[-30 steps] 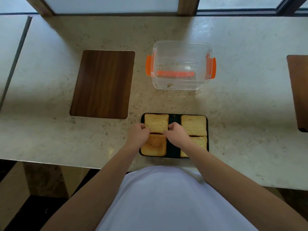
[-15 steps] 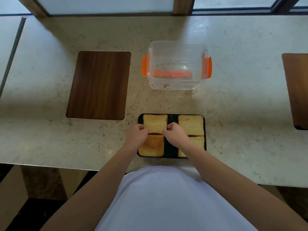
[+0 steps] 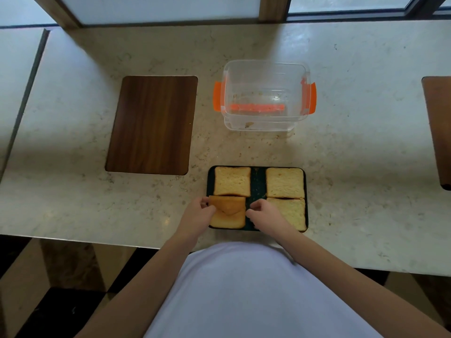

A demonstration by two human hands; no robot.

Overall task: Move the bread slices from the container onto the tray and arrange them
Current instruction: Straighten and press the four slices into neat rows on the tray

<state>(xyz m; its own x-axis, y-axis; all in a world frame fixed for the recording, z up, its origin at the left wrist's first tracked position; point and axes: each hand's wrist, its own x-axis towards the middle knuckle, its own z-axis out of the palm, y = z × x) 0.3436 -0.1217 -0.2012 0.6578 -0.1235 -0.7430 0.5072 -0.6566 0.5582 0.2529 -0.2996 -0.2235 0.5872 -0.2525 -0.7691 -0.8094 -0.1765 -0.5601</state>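
Left hand (image 3: pixel 195 215) and right hand (image 3: pixel 264 215) pinch opposite sides of the folded bread slice (image 3: pixel 228 212) at the tray (image 3: pixel 257 184)'s near-left corner; three other slices lie flat.

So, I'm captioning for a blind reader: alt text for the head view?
Two bare hands, left hand and right hand, flank the near-left bread slice on a dark tray holding four slices. Behind it stands a clear container with orange clips, apparently holding only crumbs; a wooden board lies to the left.

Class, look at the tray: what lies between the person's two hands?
In the head view, the near-left bread slice, its top folded over, lies between the left hand and the right hand, on the tray.
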